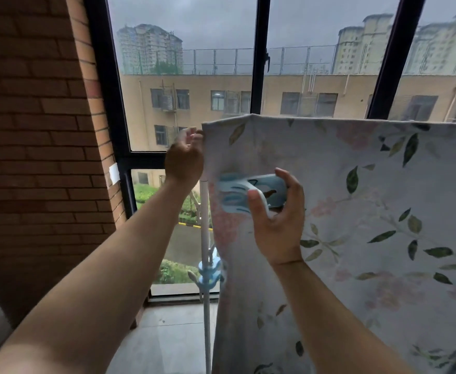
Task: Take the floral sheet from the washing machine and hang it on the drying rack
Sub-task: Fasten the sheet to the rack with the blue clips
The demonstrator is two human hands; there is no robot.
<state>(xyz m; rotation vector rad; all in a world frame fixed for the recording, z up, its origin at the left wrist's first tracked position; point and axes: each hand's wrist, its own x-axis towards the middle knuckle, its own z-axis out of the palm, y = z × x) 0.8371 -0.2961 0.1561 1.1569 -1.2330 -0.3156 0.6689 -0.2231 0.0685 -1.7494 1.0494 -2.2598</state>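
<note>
Right grip: my right grip [278,220] is closed round a blue clip [237,193], held just in front of the sheet [370,211].
Left grip: my left grip [185,157] pinches the sheet's top corner.
Sheet: draped over the rack [204,238], hanging flat.
Handling: soft, limp, probably damp and heavy. I'd hold the hem near the top edge, where the clip can bite.

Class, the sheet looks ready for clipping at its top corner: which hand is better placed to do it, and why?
Right. The right hand holds the blue clip just below that corner, while the left hand pinches the edge of the floral sheet, probably steadying it.
</note>
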